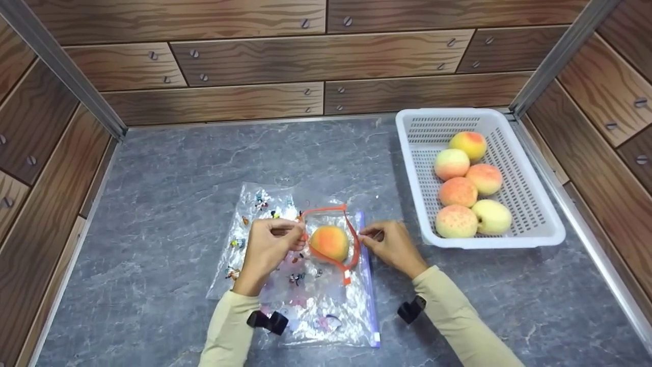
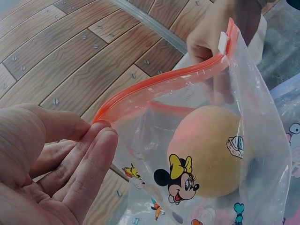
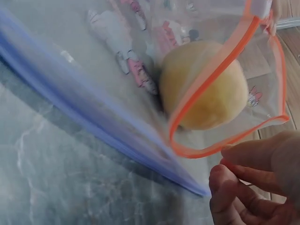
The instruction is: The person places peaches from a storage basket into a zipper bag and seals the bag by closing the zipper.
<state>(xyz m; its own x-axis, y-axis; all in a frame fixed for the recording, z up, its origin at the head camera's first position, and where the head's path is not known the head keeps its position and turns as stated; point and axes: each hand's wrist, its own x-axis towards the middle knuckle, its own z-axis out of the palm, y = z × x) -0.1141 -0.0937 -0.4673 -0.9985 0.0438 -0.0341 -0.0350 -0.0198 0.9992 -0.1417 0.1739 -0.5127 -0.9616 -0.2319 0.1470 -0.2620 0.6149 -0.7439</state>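
A peach (image 1: 330,243) lies inside a clear zip bag (image 2: 136,154) printed with cartoon figures, whose orange zip rim (image 1: 351,224) stands spread apart. My left hand (image 1: 272,247) pinches one side of this rim between thumb and fingers. On the opposite side, my right hand (image 1: 392,244) pinches the rim near its edge, as the right wrist view shows at the fingertips (image 3: 220,176). Under the orange-rimmed bag lies another clear bag with a purple zip edge (image 1: 372,306), flat on the grey tabletop.
At the right stands a white plastic basket (image 1: 407,168) holding several peaches (image 1: 458,192). Wood-patterned panels (image 1: 244,61) close off the back and both sides of the grey marbled table (image 1: 168,204).
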